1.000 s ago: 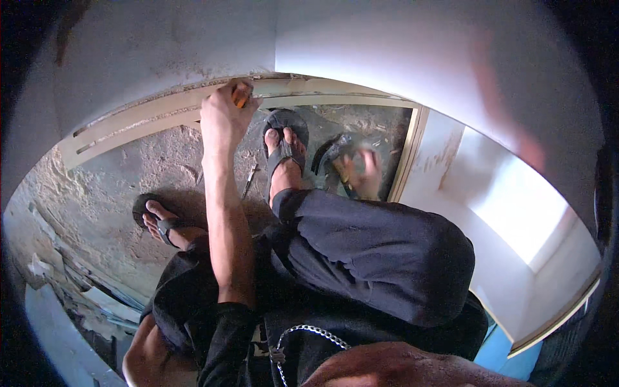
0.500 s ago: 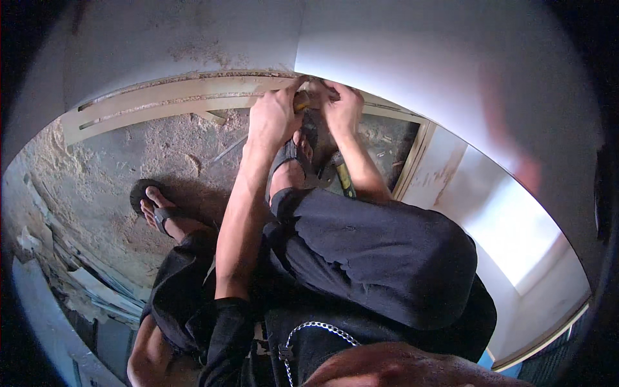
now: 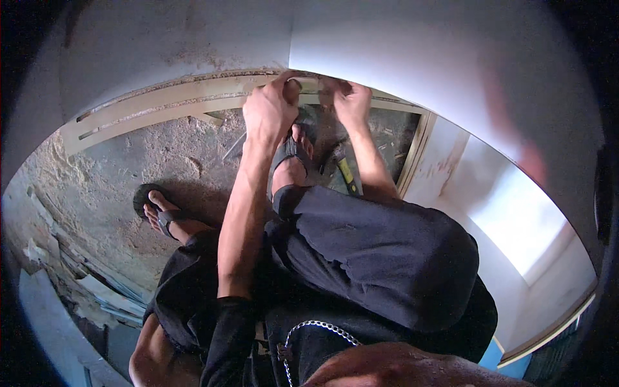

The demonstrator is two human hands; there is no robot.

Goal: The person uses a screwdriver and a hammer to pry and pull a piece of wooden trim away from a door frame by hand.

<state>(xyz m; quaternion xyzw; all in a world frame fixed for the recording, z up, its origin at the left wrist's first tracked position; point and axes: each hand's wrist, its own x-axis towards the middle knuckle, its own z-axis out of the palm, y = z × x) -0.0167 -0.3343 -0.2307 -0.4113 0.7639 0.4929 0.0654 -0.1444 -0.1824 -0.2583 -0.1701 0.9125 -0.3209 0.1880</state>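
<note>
Both my hands meet the long pale wooden board (image 3: 155, 103) with slots, under the foot of the upright panels. My left hand (image 3: 269, 111) is closed at the board's upper edge, its thumb and fingers curled round something I cannot make out. Just to the right, my right hand (image 3: 351, 104) is bent inward with its fingers curled. The space between the hands is smeared by motion, so what the right fingers grip is hidden. Beside my right forearm, a tool with a yellow and black handle (image 3: 347, 173) lies on the floor, its head dark.
A white panel (image 3: 412, 58) stands ahead and right, a greyer panel (image 3: 180, 39) left. An open white compartment (image 3: 490, 213) is at the right. Sawdust covers the concrete floor (image 3: 103, 168). Thin scrap strips (image 3: 109, 293) pile at the lower left. My sandalled feet (image 3: 293, 161) rest near the board.
My hands have moved slightly apart, the right one to the right. A yellowish piece seen beside the left fingers earlier no longer shows. The whole view has shifted a little.
</note>
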